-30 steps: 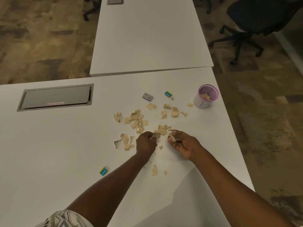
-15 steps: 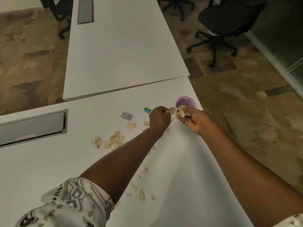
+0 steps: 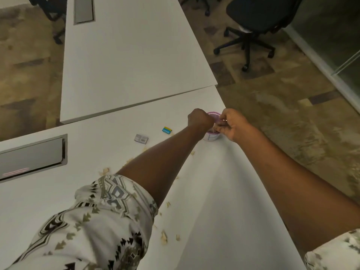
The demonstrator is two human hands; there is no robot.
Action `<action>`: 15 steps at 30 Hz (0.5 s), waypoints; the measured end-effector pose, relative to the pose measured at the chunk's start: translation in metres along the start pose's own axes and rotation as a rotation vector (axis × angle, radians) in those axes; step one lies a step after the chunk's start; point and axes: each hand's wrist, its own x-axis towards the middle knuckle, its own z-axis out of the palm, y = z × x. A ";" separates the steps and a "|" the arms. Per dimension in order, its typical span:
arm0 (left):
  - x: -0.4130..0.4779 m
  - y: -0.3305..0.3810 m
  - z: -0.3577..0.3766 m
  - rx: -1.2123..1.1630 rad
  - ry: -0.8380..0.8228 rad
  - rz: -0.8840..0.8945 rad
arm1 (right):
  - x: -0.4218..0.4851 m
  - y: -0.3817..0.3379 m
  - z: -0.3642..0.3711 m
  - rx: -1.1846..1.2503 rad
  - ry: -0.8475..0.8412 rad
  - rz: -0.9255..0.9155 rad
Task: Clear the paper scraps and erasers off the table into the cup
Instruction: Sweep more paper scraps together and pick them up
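Note:
A white cup with a purple rim stands near the table's right edge, mostly hidden behind my hands. My left hand is a closed fist right over its mouth. My right hand is beside it, fingers pinched over the rim; whether scraps remain in either hand is hidden. A grey eraser and a blue-and-yellow eraser lie left of the cup. Tan paper scraps are scattered on the table near me, with more scraps by my left forearm.
A recessed grey cable hatch sits at the left of the white table. A second white table abuts behind. A black office chair stands on the floor at the right, beyond the table edge.
Both hands lifted scraps from the pile and carried them right and forward to the cup; they are now over its mouth. The view has swung forward with them.

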 end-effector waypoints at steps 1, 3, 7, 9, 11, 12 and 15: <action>0.000 0.002 0.000 -0.033 -0.015 -0.032 | -0.002 0.000 0.000 -0.010 0.001 -0.004; 0.000 0.006 0.000 -0.122 -0.048 -0.086 | -0.005 -0.001 0.000 -0.016 0.001 -0.009; -0.004 0.010 -0.005 -0.237 -0.086 -0.089 | -0.013 -0.002 -0.002 -0.017 0.006 -0.025; -0.008 0.010 -0.009 -0.252 -0.082 -0.057 | -0.019 -0.001 -0.003 -0.025 0.011 -0.038; -0.015 0.006 -0.015 -0.266 -0.080 -0.028 | -0.026 0.003 -0.005 -0.035 0.010 -0.056; -0.020 0.001 -0.019 -0.273 -0.084 -0.020 | -0.030 0.007 -0.006 -0.039 0.005 -0.065; -0.035 -0.024 -0.025 -0.297 -0.071 -0.040 | -0.043 0.026 -0.009 -0.088 -0.031 -0.064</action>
